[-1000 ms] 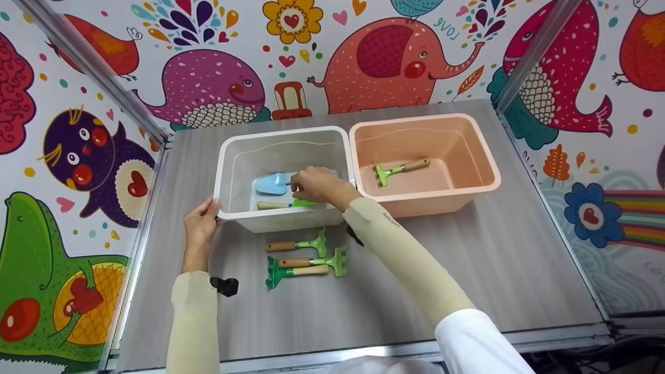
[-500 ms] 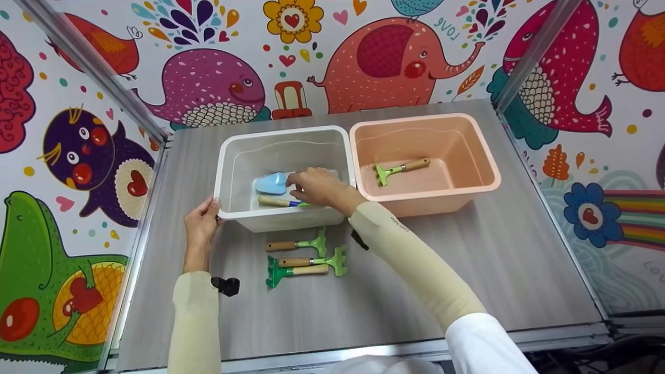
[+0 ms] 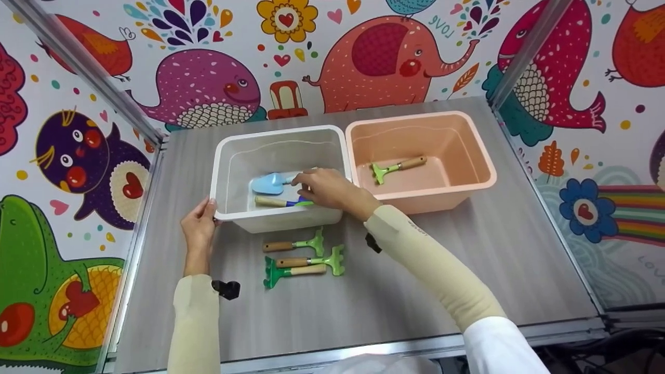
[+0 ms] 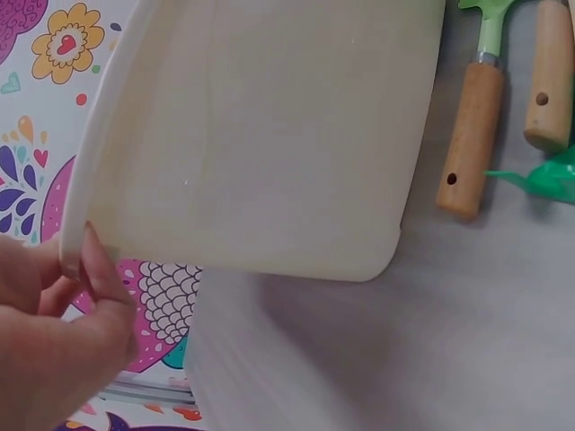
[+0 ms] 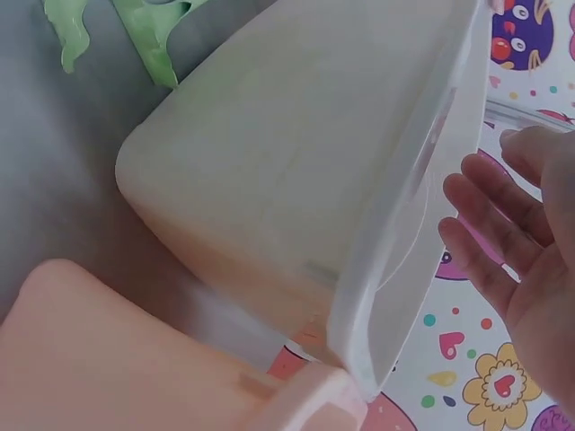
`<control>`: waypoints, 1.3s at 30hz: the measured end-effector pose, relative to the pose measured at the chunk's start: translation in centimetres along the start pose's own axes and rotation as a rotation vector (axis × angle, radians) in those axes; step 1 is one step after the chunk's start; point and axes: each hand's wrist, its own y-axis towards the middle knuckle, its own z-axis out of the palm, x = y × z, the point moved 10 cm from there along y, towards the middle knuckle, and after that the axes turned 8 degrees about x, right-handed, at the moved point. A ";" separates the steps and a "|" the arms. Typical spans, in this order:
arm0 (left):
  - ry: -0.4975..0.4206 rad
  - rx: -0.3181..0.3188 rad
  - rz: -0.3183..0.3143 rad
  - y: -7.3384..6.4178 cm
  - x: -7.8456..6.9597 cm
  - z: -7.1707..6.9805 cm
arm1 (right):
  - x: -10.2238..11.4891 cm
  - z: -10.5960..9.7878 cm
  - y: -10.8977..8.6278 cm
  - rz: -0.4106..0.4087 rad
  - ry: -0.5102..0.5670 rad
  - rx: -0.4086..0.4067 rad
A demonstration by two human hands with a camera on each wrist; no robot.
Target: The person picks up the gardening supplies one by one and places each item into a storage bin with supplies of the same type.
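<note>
My left hand (image 3: pixel 198 226) pinches the rim of the white bin (image 3: pixel 280 223) at its front left corner, thumb inside the edge in the left wrist view. Over the bin's right part, my right hand (image 3: pixel 330 189) hangs with loosely bent fingers and nothing between them; the right wrist view shows them apart. Inside the bin, a light blue trowel (image 3: pixel 267 184) lies just left of those fingers. Nearer the front wall is a tool with a pale wooden handle (image 3: pixel 273 201); its blue and green end is partly hidden by the hand and rim.
Touching the white bin on the right stands a peach bin (image 3: pixel 421 193) with a green hand rake (image 3: pixel 397 167) inside. Three more rakes lie on the table in front: one light green (image 3: pixel 293 245), another light green (image 3: pixel 311 261), one darker green (image 3: pixel 293 274). Metal-framed printed walls enclose the table.
My right hand has drawn slightly right and its fingers have loosened, uncovering a blue part of the wooden-handled tool. The left hand keeps its grip on the rim.
</note>
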 end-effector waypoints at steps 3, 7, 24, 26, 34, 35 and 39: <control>0.000 0.003 -0.007 0.0 0.1 0.1 | -0.4 0.1 -1.0 -0.006 0.033 -0.023; 0.031 0.032 -0.032 0.1 0.1 0.0 | -1.0 0.5 -2.6 0.000 0.028 -0.056; -0.017 0.047 -0.037 -0.8 3.4 0.1 | -2.4 -2.2 -10.9 -0.018 -0.018 -0.422; 0.047 0.029 -0.029 -1.0 4.3 0.3 | -2.7 -2.8 -12.2 0.000 -0.015 -0.487; 0.410 0.066 0.033 -1.2 6.0 2.1 | -5.2 -5.3 -16.6 0.097 0.100 -0.668; 0.435 0.079 0.036 -1.3 6.1 2.4 | -5.6 -5.5 -17.1 0.107 0.112 -0.683; 0.487 0.152 0.038 -1.5 6.7 3.8 | -7.2 -6.5 -18.9 0.142 0.137 -0.744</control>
